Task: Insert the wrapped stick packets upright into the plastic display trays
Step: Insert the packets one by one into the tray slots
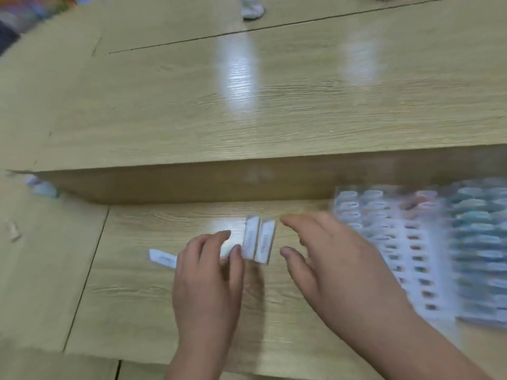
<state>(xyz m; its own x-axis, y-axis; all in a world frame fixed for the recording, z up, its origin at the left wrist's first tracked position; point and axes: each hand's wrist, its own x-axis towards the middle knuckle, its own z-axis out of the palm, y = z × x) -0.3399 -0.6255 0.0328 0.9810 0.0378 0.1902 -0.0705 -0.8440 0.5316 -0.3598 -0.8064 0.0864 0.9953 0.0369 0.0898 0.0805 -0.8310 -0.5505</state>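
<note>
Two white wrapped stick packets (259, 239) lie side by side on the wooden table, between my hands. My left hand (210, 272) rests just left of them, its thumb tip touching the left packet's near end, fingers apart. My right hand (333, 259) hovers to their right, fingers spread, holding nothing. A third white packet (162, 258) lies flat to the left of my left hand. The plastic display trays (428, 250) sit at the right, blurred; the far-right rows hold several upright packets, while the left rows show open slots.
A raised wooden ledge (192, 182) runs across behind the work area. Small pale objects (41, 186) lie at its left end, and a small scrap (13, 230) lies at the far left. A white item (251, 8) stands at the table's far edge.
</note>
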